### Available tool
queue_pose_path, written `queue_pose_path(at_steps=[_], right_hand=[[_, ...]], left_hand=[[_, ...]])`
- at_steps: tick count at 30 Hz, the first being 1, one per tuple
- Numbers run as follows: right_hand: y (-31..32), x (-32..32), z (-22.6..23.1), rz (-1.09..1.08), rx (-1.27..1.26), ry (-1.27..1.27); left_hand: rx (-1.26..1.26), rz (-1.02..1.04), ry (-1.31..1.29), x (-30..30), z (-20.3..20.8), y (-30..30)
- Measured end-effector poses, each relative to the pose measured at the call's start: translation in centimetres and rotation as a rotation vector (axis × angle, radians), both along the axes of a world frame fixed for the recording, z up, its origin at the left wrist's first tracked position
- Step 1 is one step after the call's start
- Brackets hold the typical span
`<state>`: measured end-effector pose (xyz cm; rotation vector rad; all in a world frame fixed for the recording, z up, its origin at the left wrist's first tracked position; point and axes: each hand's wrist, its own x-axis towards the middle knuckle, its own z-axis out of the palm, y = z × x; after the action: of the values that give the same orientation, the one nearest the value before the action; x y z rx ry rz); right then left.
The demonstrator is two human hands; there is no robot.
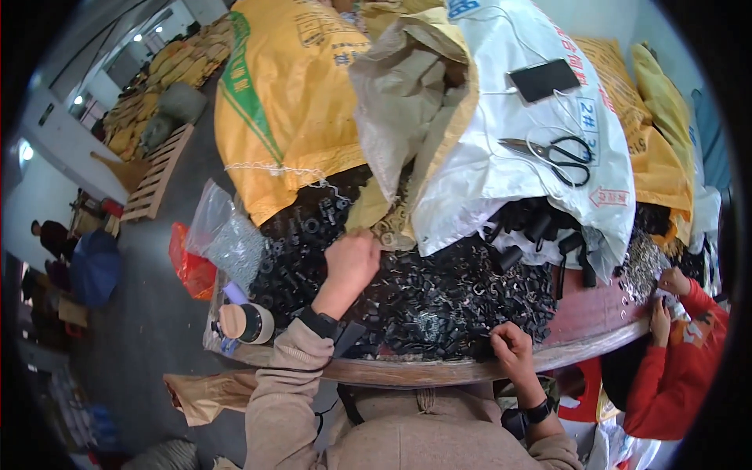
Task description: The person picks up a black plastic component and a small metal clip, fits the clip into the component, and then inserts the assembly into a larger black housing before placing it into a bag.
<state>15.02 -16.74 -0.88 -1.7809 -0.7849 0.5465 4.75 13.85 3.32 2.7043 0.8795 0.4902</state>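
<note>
My left hand [351, 272] reaches to the lower mouth of an open woven sack [401, 90], where yellowish ring-shaped parts [397, 233] spill out. Its fingers are closed beside these rings; whatever they grip is hidden. My right hand [513, 349] hovers at the near edge of a heap of small black parts [446, 301], thumb and fingers curled together. Anything in that pinch is too small to make out. Small metal pieces lie scattered among the black parts, spread over the wooden table [591, 319].
A yellow sack [294, 102] and a white sack [501, 168] slump on the table. Black scissors [568, 159] and a phone [544, 81] with a white cable rest on the white one. A lidded cup [252, 323] stands left; a red-sleeved co-worker's hand [660, 321] is at right.
</note>
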Motion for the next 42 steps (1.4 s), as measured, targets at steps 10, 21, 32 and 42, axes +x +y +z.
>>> queue_pose_path(at_steps=[10,21,32,42], right_hand=[[1.5,-0.9,-0.3,0.072,0.04,0.004],[1.1,-3.0,2.1,0.078,0.033,-0.055],[4.8,-4.7,3.5,0.204,0.067,-0.119],[8.1,-4.8,5.2,0.309,0.106,-0.186]], left_hand=[[0.254,0.177,0.118,-3.2,-2.6,4.6],[0.179,-0.001,-0.36,-6.3,-2.3,5.0],[-1.918,-0.064,-0.827,-8.0,-1.4,-6.2],[-1.945,-0.114,-0.604,-7.2,-2.0,-10.1]])
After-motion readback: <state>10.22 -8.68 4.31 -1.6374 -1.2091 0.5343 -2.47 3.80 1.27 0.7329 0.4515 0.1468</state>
